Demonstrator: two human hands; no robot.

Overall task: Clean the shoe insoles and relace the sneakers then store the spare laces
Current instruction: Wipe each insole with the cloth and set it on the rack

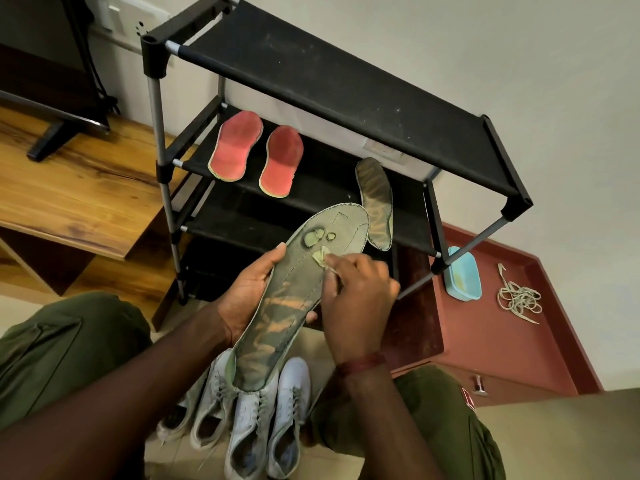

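Observation:
My left hand (247, 294) grips a worn green insole (294, 292) from its left edge and underside, holding it up in front of the rack. My right hand (356, 299) pinches a small pale cloth (321, 258) and presses it on the insole's upper half, just below several worn patches. A second green insole (375, 202) leans on the middle shelf. Two red insoles (258, 154) lie side by side on that shelf. Several pale grey sneakers (249, 420) stand on the floor between my knees. A tangle of spare laces (517, 297) lies on the red cabinet.
The black shoe rack (346, 84) stands straight ahead. A light blue tub (462, 277) sits on the red cabinet (485, 341) at the right. A wooden unit (79, 188) with a TV stand is at the left.

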